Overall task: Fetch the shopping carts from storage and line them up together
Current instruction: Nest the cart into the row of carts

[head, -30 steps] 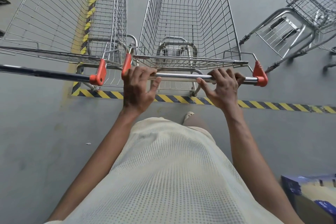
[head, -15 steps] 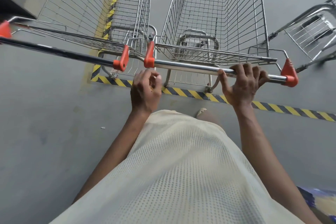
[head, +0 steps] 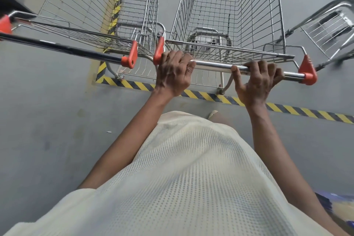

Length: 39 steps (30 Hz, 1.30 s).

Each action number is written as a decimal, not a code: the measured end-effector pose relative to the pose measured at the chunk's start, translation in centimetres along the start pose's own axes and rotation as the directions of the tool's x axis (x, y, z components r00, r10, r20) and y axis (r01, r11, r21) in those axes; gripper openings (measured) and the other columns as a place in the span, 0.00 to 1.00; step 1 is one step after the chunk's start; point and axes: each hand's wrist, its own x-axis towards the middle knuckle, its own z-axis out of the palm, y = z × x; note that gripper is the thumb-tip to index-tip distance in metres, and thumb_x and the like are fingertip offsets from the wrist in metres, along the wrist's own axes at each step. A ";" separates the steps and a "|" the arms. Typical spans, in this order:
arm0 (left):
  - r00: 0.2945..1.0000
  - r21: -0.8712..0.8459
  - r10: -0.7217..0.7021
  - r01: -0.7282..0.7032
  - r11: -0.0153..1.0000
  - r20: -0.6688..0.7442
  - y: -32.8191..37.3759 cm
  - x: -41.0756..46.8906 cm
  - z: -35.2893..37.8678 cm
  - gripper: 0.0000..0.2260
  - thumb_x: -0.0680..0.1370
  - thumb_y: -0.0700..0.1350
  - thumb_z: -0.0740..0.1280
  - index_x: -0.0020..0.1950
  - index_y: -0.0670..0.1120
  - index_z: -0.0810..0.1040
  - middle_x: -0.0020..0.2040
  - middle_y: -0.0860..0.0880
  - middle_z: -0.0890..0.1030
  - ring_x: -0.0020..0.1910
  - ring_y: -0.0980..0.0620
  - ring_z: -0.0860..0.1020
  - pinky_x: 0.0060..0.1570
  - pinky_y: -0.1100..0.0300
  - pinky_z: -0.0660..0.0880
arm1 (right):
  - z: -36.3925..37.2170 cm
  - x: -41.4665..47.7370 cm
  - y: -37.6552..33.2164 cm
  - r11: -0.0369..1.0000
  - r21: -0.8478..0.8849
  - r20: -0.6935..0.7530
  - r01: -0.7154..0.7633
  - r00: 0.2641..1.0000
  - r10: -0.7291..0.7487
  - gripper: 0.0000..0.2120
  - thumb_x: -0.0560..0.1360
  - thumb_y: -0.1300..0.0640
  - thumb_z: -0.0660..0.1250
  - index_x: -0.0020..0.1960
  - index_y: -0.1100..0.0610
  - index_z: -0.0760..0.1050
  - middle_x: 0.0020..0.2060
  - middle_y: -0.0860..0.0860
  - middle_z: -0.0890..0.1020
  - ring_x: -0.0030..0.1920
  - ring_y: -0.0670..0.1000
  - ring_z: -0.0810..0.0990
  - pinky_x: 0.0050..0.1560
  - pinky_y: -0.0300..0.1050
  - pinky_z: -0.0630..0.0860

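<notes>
The silver wire-mesh shopping cart point(head: 229, 15) stands straight ahead of the person on the grey concrete floor point(head: 47, 120), its basket beyond a yellow-and-black striped line of floor tape point(head: 306, 111) and its rear frame reaching down to that line. Both hands grip its chrome handle bar point(head: 212, 64): the left hand point(head: 174, 73) has its fingers curled over the bar's left end, right against the orange plastic end cap point(head: 158, 51), and the right hand point(head: 258, 80) is wrapped over the bar nearer the right orange cap point(head: 307, 72), thumb stretched along the bar. Just beside it on the left stands a second wire cart point(head: 92, 5) with a dark handle bar point(head: 63, 48), the two carts' orange caps close together with a narrow gap between. A third cart point(head: 329, 25) stands apart at the right edge, angled away. In the foreground hangs the person's cream perforated garment point(head: 182, 178), and a blurred blue object point(head: 341, 203) shows in the lower right corner.
</notes>
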 end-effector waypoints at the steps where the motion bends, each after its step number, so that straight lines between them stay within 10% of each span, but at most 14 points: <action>1: 1.000 -0.008 -0.001 0.001 1.000 -0.013 0.0 -0.1 -0.1 0.20 0.85 0.54 0.53 0.53 0.46 0.81 0.45 0.47 0.80 0.45 0.46 0.73 0.57 0.47 0.69 | 0.0 -0.1 0.0 1.000 0.001 -0.004 0.005 1.000 -0.005 0.23 0.79 0.33 0.64 0.47 0.54 0.78 0.44 0.52 0.78 0.52 0.57 0.72 0.61 0.58 0.62; 18: 0.988 0.035 0.137 -0.134 0.990 -0.072 -2.3 4.3 1.0 0.15 0.83 0.55 0.62 0.56 0.45 0.81 0.48 0.43 0.81 0.47 0.42 0.77 0.54 0.50 0.64 | 0.7 4.2 1.2 0.987 0.060 0.059 0.147 0.987 -0.150 0.22 0.79 0.34 0.66 0.47 0.53 0.79 0.43 0.47 0.80 0.51 0.56 0.76 0.58 0.50 0.60; 29: 0.975 -0.033 0.028 -0.021 0.999 0.218 -4.1 25.7 5.7 0.13 0.84 0.51 0.58 0.62 0.47 0.76 0.58 0.44 0.79 0.58 0.43 0.73 0.65 0.47 0.63 | 6.7 24.7 3.6 0.999 0.022 0.446 -0.037 0.895 0.023 0.37 0.72 0.20 0.53 0.56 0.51 0.77 0.58 0.50 0.79 0.66 0.56 0.69 0.62 0.48 0.57; 39: 0.967 0.029 0.056 -0.065 0.997 0.248 -5.2 49.8 13.5 0.16 0.83 0.57 0.58 0.54 0.47 0.78 0.51 0.45 0.80 0.55 0.41 0.75 0.72 0.46 0.53 | 17.1 46.0 8.7 0.998 -0.003 0.473 -0.055 0.879 0.050 0.38 0.72 0.20 0.52 0.56 0.53 0.77 0.57 0.51 0.79 0.64 0.58 0.68 0.64 0.55 0.62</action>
